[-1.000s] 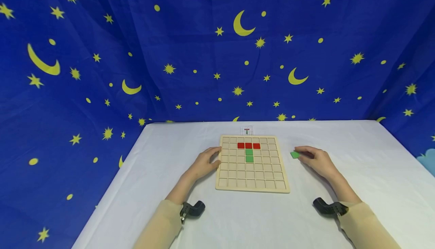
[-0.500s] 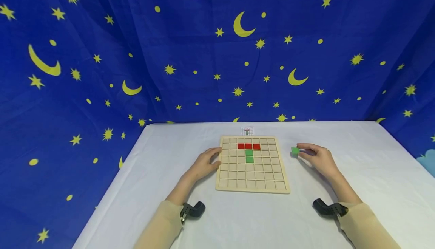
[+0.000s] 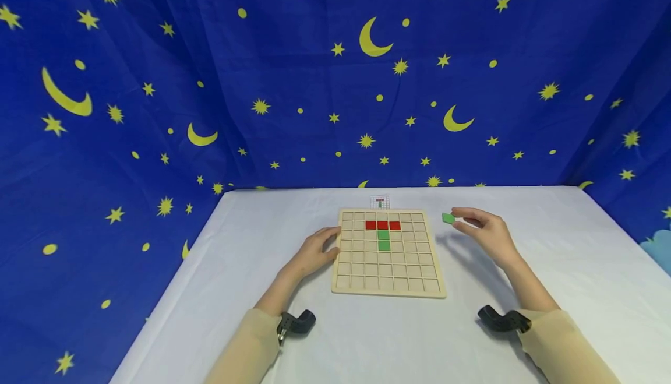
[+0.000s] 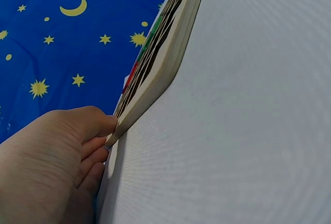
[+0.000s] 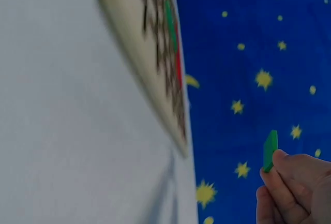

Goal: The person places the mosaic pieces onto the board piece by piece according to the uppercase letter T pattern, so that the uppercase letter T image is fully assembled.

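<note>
Between the thumb and fingertips of my right hand (image 3: 484, 233) is a small flat green square tile (image 3: 448, 218). The hand is raised over the table, to the right of a wooden grid board (image 3: 388, 288). In the right wrist view the tile (image 5: 270, 150) stands on edge at the fingertips. My left hand (image 3: 313, 251) rests its thumb and fingertips against the board's left edge, the thumb apart from the index finger in the head view. On the board sit a row of three red tiles (image 3: 382, 225) and two green tiles (image 3: 384, 240) below the middle one.
Behind the board lies a small printed pattern card (image 3: 380, 201) with a T shape on a grid. A white cloth covers the table (image 3: 293, 343). Blue star-and-moon curtains (image 3: 314, 81) stand at the back and sides.
My right hand has lifted the green tile from the table and carried it up and slightly left, toward the board. The left hand has stayed at the board's edge.
</note>
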Demonstrator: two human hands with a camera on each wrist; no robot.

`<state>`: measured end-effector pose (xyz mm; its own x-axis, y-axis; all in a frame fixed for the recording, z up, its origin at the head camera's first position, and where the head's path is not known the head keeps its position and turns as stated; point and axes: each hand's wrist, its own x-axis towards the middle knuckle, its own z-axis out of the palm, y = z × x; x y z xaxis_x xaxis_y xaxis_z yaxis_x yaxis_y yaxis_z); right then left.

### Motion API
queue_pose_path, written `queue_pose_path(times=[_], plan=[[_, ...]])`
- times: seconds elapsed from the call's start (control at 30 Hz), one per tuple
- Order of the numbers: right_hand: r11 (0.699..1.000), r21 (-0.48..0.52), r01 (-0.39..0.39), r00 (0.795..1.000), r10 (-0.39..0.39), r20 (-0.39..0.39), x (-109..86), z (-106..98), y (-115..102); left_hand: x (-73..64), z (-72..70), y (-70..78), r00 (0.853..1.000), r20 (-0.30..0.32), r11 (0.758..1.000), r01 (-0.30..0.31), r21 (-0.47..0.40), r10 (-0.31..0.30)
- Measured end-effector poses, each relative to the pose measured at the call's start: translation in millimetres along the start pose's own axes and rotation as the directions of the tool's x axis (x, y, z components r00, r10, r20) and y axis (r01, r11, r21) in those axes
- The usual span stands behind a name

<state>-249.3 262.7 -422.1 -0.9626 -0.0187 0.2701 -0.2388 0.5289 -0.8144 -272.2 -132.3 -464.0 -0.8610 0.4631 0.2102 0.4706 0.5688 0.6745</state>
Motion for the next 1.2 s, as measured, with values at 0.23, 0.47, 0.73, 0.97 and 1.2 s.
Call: queue_pose_path(times=[0.23, 0.47, 0.73, 0.97, 1.2], plan=[[0.993, 0.109, -0.035, 0.996, 0.026, 0.084, -2.4, 19.2, -29.4, -1.3, 0.2, -0.7, 0.998, -0.03, 0.998, -0.062, 0.027, 0.063], [0.979, 0.202, -0.013, 0.991, -0.014, 0.133, -9.2, 48.3, -52.4, -0.2, 0.3, -1.6, 1.0, -0.003, 1.0, -0.006, 0.002, 0.006], [0.971, 0.238, 0.019, 0.986, -0.058, 0.157, -11.7, 68.9, -66.6, 0.9, -0.9, 1.7, 1.0, 0.007, 0.999, 0.024, 0.02, -0.024], [0.977, 0.213, 0.024, 0.983, -0.062, 0.173, -18.0, 80.4, -67.1, 1.1, 0.0, 0.6, 1.0, 0.001, 1.0, 0.016, 0.013, -0.016], [0.984, 0.172, 0.044, 0.976, -0.08, 0.205, -23.6, 92.7, -55.7, 1.0, 0.0, -0.6, 1.0, 0.0, 1.0, 0.015, 0.019, -0.015]])
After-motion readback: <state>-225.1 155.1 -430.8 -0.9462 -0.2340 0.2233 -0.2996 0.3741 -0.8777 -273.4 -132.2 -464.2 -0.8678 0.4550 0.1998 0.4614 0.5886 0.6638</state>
